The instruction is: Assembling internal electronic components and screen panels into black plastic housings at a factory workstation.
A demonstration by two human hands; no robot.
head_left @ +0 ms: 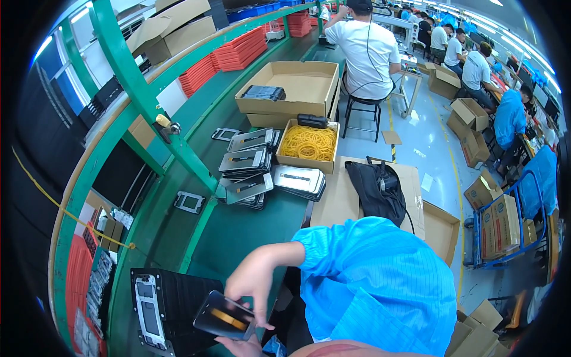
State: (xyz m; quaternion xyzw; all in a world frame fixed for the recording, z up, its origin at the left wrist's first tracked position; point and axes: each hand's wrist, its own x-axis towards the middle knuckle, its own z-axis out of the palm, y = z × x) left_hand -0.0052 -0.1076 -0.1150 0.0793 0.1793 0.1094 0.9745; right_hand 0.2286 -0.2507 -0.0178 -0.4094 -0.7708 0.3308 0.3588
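Observation:
I hold a dark, glossy phone screen panel (223, 316) over the green bench at the bottom, an orange reflection across its face. My right hand (254, 284) comes in from the blue sleeve, its fingers closed on the panel's upper right edge. Below, my left hand (239, 346) grips the panel's lower right corner and is partly cut off by the picture's edge. Just left of the panel stands a close-packed stack of black phone frames (178, 297), with a silvery metal frame (148, 315) facing out at its left end.
Several piles of phone panels (244, 160) lie farther up the bench, beside a box of yellow rubber bands (308, 144) and a larger cardboard box (291, 80). A green rack post (172, 137) rises at left. A black bag (380, 187) lies on cardboard; a person (366, 53) sits beyond.

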